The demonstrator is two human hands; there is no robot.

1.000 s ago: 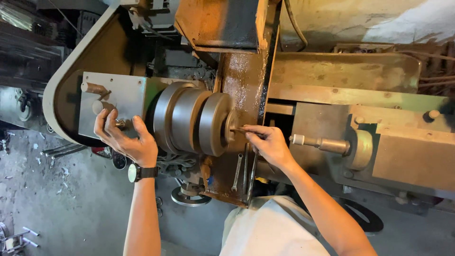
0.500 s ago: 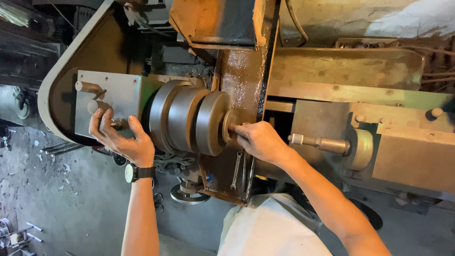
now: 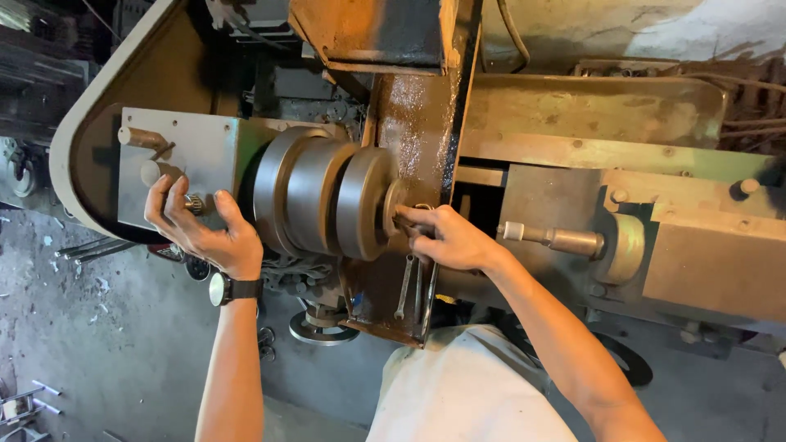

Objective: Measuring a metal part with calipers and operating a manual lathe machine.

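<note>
A big stepped metal drum (image 3: 319,200) sticks out of a worn machine's grey housing (image 3: 221,139). My left hand (image 3: 201,229), with a wristwatch (image 3: 225,289) on it, curls around a small knurled knob (image 3: 194,203) on the housing's face, just below two stubby levers (image 3: 141,137). At the drum's right face, against its hub (image 3: 391,209), the fingers of my right hand (image 3: 450,239) are closed on a small dark metal piece. What exactly that piece is stays hidden by the fingers.
Wrenches (image 3: 405,286) hang under my right hand on a rusty brown bracket (image 3: 417,115). A metal shaft with a round boss (image 3: 557,240) juts out to the right. The green and tan machine body (image 3: 655,213) fills the right side. A handwheel (image 3: 319,329) and scrap lie on the dirty floor (image 3: 82,344).
My right hand has slid left, from holding a thin piece just off the drum to pressing against its hub. My left hand has stayed on the knob.
</note>
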